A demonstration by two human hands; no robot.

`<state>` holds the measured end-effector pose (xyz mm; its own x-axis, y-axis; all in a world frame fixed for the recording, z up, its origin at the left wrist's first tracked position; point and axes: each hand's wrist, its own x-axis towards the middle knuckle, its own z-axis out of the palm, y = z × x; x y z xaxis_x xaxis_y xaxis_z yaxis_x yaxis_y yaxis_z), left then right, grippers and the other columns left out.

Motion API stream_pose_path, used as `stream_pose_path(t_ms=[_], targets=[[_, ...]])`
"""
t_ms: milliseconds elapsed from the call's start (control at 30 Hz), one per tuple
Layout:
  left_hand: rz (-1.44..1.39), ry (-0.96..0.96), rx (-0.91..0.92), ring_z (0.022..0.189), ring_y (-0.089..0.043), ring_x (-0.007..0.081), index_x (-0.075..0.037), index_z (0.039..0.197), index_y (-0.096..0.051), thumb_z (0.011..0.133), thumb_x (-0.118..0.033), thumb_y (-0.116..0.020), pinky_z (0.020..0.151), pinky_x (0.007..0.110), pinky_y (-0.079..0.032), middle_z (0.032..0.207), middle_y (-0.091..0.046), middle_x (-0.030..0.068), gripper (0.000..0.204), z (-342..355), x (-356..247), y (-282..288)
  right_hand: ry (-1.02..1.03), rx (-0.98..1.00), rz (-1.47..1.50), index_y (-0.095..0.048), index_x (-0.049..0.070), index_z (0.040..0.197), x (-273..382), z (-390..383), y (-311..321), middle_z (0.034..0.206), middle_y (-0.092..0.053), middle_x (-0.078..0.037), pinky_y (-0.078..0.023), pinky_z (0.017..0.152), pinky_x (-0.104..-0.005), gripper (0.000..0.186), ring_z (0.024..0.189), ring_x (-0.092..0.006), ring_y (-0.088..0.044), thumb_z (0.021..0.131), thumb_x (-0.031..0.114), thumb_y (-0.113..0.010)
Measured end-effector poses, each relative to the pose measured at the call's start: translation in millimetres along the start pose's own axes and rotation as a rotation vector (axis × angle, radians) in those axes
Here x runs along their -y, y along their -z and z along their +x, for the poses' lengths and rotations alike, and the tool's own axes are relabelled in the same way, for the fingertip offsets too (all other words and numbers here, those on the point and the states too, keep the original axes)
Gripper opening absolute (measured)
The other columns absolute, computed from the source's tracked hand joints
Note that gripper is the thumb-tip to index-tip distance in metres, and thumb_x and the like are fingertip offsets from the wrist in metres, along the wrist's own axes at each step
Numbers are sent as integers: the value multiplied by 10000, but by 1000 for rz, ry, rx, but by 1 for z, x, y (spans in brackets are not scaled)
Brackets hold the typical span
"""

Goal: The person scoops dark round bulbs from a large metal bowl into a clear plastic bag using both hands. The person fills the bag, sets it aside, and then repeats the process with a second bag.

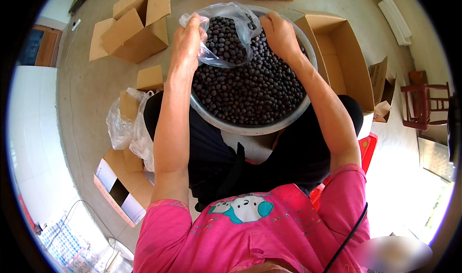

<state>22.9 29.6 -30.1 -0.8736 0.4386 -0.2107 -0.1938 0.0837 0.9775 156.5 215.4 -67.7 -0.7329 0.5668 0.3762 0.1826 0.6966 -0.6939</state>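
A wide metal basin (226, 125) full of dark, round, nut-like pieces (245, 92) rests in front of me above my knees. Over its far half, a clear plastic bag (221, 61) is stretched with its mouth wide, and dark pieces show inside or through it. My left hand (189, 39) is closed on the bag's left edge. At the opposite side, my right hand (280, 35) is closed on the rim of the bag, its fingertips turned away from view.
An open cardboard box (134, 35) stands at the far left, and a long one (344, 56) is right beside the basin. Crumpled plastic bags (122, 121) hang near my left knee, above another carton (127, 184). A brown wooden chair (423, 104) is at the right.
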Motion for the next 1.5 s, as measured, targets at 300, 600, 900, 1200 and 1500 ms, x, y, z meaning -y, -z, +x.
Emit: stream_pose_path(t_ms=[300,600,900,1200,1500], targets=[[-25,-16,4,524,-403,59,-49,957,-616,957,-360,-517,434,231,-289,626,-440,-40,326,-8,-1,-4,-14,-13,324,-601,-13,990,68,21,-39,785,-624,-164,-471,710,-376,311,740,-292,-594,936,275,-497],[-40,-16,40,523,-401,63,-57,906,-590,957,-363,-521,432,234,-284,619,-447,-36,317,-11,-1,0,167,84,109,-625,24,995,43,20,-52,1044,-615,-235,-465,876,-467,237,996,-424,-582,937,209,-488],[-41,0,54,544,-412,58,-20,991,-623,961,-360,-512,432,232,-290,641,-454,-36,359,-8,-1,-1,-11,66,-280,-578,47,1085,-52,8,-24,1113,-589,-232,-469,869,-491,256,1017,-437,-558,916,228,-512],[-59,17,53,572,-424,58,0,1015,-629,968,-333,-504,467,219,-323,663,-451,-35,359,-6,0,-5,71,177,-356,-568,40,1047,-39,-50,-38,1068,-558,-211,-479,827,-496,316,971,-405,-561,898,319,-582],[-49,-12,72,542,-417,57,-8,987,-635,970,-330,-499,426,222,-296,648,-449,-35,350,-4,3,-8,-5,252,-308,-527,41,982,-19,-74,-31,940,-610,-193,-522,701,-473,259,826,-391,-629,927,293,-553]])
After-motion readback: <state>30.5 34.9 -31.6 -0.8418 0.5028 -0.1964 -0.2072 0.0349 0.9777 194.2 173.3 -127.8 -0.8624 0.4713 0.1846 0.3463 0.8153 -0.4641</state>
